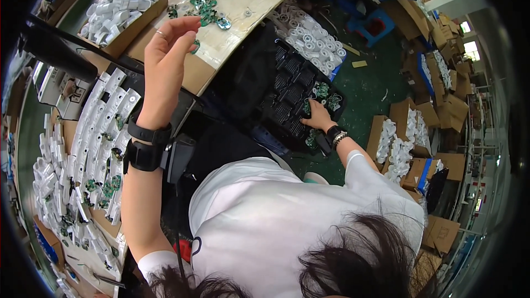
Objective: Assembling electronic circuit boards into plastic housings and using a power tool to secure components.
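Note:
My left hand is raised over the worktable, fingers curled and the thumb apart from them, with nothing visible between. Just past its fingertips lies a cluster of green circuit boards; one small green board shows beside the thumb. My right hand reaches down into a black plastic tray with its fingers spread. More green circuit boards lie in that tray around the fingers. Whether the fingertips touch a board cannot be made out.
A cardboard box of white plastic housings stands at the far left of the table. White strips with boards lie left of my arm. Round white parts fill a container beyond the tray. Open cartons of white parts stand at right.

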Demonstrator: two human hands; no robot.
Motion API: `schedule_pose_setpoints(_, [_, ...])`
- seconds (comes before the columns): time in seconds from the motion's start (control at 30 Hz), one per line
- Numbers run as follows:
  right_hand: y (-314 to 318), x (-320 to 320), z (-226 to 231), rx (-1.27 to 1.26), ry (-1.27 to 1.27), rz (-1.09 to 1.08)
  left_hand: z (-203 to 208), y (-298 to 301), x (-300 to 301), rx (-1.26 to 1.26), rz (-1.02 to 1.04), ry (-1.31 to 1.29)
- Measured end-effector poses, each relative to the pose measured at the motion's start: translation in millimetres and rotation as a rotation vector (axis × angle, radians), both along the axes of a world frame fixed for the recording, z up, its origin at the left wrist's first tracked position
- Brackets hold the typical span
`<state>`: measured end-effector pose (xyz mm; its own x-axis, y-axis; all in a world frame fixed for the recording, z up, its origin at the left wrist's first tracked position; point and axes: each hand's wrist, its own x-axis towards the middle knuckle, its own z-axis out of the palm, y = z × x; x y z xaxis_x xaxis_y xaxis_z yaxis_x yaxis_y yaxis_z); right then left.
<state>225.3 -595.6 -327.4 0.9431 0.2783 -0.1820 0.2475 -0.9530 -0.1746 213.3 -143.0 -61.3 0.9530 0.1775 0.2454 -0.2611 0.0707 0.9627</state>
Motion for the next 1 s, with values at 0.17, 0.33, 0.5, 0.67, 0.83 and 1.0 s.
schedule_pose_setpoints(0.17, [4, 17, 6, 0.039, 0.112, -0.105, -2, 1, -1, 0.006, -0.013, 0.006])
schedule_pose_setpoints(0.33, [9, 19, 21, 0.047, 0.233, -0.114, -7, 1, -4, -0.09, 0.031, -0.01])
schedule_pose_setpoints(0.5, [0, 26, 17, 0.066, 0.257, -0.061, -6, 6, -6, -0.108, 0.038, 0.01])
schedule_pose_setpoints(0.67, [4, 37, 15, 0.072, 0.322, -0.025, -11, 13, -5, -0.139, 0.062, 0.03])
schedule_pose_setpoints(0.83, [-13, 49, 16, 0.291, 0.361, 0.088, -14, 18, -7, -0.145, 0.076, 0.038])
schedule_pose_setpoints(1.0, [5, 75, 103, 0.518, 0.599, -0.154, -11, 17, -3, -0.157, 0.079, 0.034])
